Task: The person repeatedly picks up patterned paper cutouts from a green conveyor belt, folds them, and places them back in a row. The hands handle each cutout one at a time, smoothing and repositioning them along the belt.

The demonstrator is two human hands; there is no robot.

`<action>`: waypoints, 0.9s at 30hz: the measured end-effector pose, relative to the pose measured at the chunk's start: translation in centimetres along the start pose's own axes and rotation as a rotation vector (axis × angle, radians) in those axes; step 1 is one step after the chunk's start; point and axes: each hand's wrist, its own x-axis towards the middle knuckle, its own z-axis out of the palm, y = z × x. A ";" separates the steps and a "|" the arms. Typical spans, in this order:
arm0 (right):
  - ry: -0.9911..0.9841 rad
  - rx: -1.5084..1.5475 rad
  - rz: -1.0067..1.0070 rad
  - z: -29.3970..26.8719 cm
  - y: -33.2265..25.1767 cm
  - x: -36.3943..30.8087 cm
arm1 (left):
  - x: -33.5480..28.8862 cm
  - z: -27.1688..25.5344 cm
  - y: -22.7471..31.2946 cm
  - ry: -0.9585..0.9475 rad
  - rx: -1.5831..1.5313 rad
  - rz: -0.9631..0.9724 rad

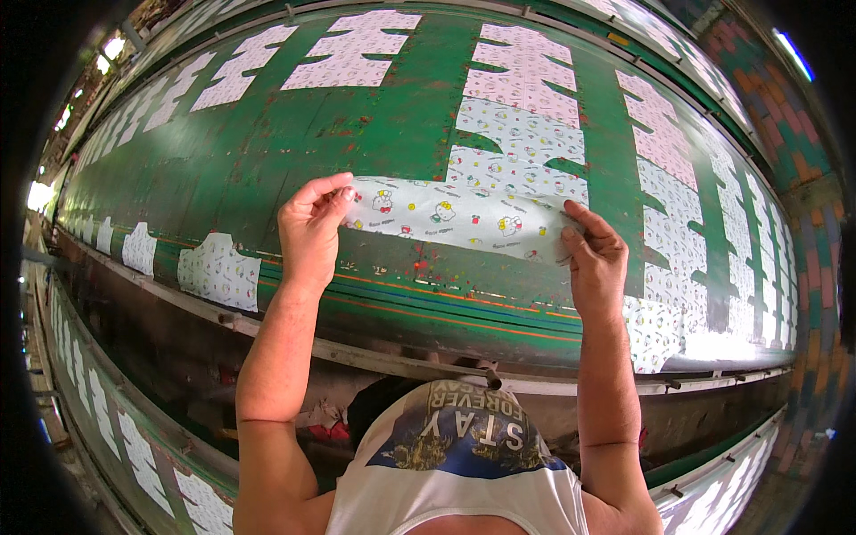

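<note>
A pale, cartoon-printed fabric piece (443, 215) is stretched between my two hands over the long green table (383, 134). My left hand (314, 223) pinches its left end between thumb and fingers. At the opposite end, my right hand (592, 254) pinches the right corner the same way. The far edge of the held piece meets or overlaps a light blue printed cut piece (517, 147) lying flat; I cannot tell whether the two are joined. Beyond that one lies a pink printed cut piece (522, 71), notched along its sides.
More notched pieces, such as a pink one (352, 49) and a bluish one (673, 223), lie in rows. A small white printed piece (218, 270) sits at the near edge. A metal rail (357, 357) with pegs runs along my side. Another table (134, 446) stands behind me.
</note>
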 end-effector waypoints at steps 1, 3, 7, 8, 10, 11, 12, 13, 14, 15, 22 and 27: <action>-0.002 -0.086 0.033 -0.1 0.2 -0.2 | 0.1 -0.5 -0.2 -0.008 0.058 0.016; -0.060 -0.227 0.062 -0.6 1.3 -1.1 | -0.3 -1.7 -1.2 -0.032 0.141 0.014; -0.157 -0.401 0.217 -1.0 6.2 -4.7 | -3.2 -5.0 -4.4 -0.125 0.394 -0.285; -0.174 -0.521 0.299 -1.1 7.3 -5.8 | -4.3 -5.7 -5.2 -0.153 0.421 -0.394; -0.238 -0.585 0.243 -1.3 9.0 -8.4 | -6.9 -6.8 -6.4 -0.242 0.507 -0.455; -0.259 -0.668 0.275 -1.3 9.6 -9.5 | -7.9 -7.4 -6.7 -0.290 0.600 -0.346; -0.258 -0.653 0.245 -1.4 10.0 -10.4 | -8.7 -7.8 -6.9 -0.322 0.669 -0.351; -0.255 -0.660 0.242 -1.4 10.3 -11.1 | -9.4 -8.1 -7.0 -0.323 0.688 -0.277; -0.253 -0.667 0.237 -1.4 10.5 -11.6 | -10.0 -8.4 -7.0 -0.317 0.712 -0.264; -0.265 -0.684 0.219 -1.4 10.6 -11.8 | -10.4 -8.5 -7.0 -0.311 0.735 -0.252; -0.278 -0.684 0.181 -1.0 10.4 -11.6 | -11.5 -8.3 -6.6 -0.262 0.811 -0.073; -0.317 -0.744 0.188 -0.3 9.4 -11.6 | -12.6 -8.6 -7.0 -0.261 0.843 0.006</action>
